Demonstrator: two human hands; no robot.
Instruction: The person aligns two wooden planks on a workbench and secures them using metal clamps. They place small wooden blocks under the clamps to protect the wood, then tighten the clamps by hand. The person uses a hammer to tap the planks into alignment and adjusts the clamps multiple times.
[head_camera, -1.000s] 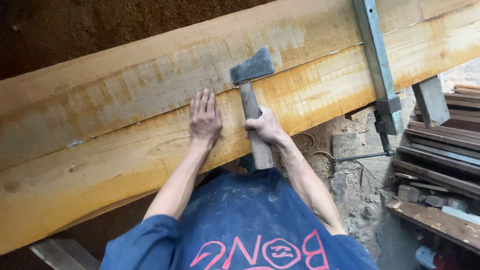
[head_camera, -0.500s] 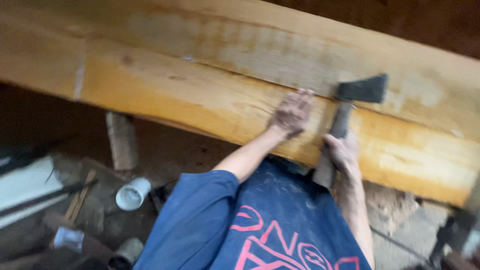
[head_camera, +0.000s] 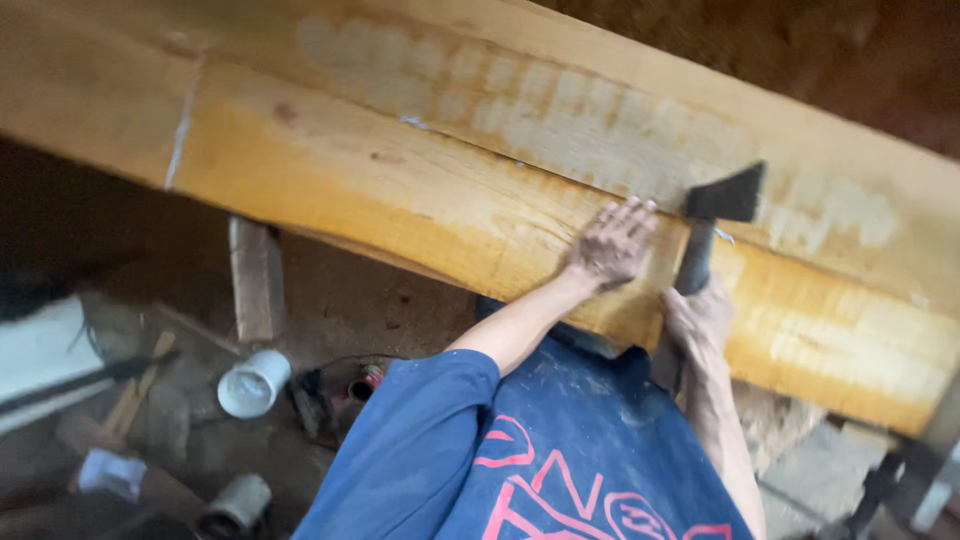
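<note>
Meanwhile right hand (head_camera: 702, 318) grips hatchet (head_camera: 712, 228), left hand (head_camera: 612, 245) flat on beam (head_camera: 420, 190).

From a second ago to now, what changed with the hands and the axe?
Mostly the view swung left: the beam now slants the other way, and the metal clamp has left the picture, while a white cup and floor clutter came in. The left hand is still flat on the beam, and the right hand still grips the axe, its head resting on the wood.
</note>
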